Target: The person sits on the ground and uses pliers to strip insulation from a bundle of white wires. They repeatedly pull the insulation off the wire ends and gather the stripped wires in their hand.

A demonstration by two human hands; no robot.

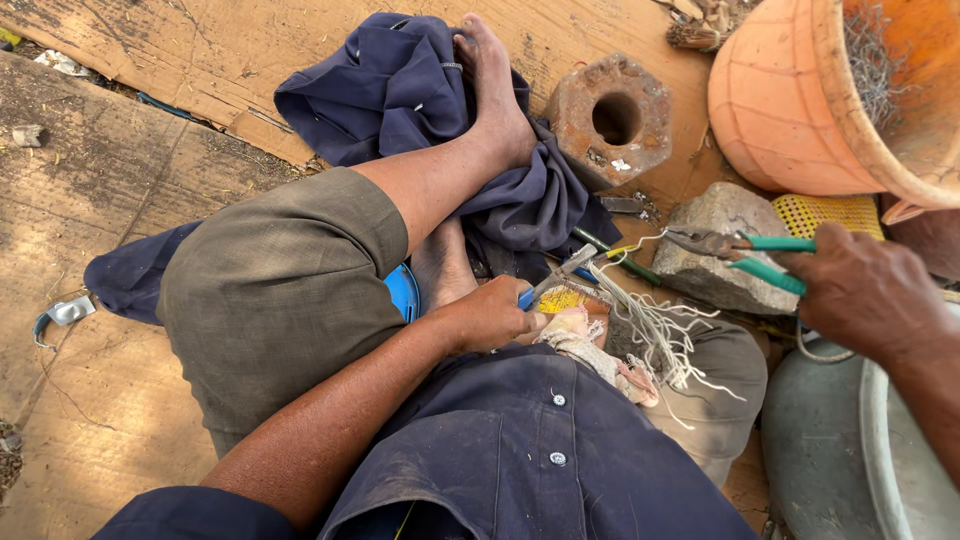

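Sitting on cardboard (120, 190), the person is seen from above, one knee bent and a bare foot (495, 95) laid on a dark blue cloth (390, 90).

- Right hand (865, 290): closed around green-handled pliers (745, 250). The nose is pointed left, and a pale wire (640, 243) is gripped at the tip.
- Left hand (490, 315): closed on a blue-handled tool (550, 280), held at the lap. What the tool is cannot be told.
- Pale wire strands (665, 340) are fanned out over the lap, just right of the left hand.
- A grey stone (715, 255) is set behind the pliers; a yellow mesh piece (825, 212) is touching its right side.
- A rusty block with a round hole (612, 120) is placed above the cloth.
- An orange basket (800, 100) holding thin metal wires is tilted at upper right.
- A grey metal basin (830, 450) is seen under the right forearm.
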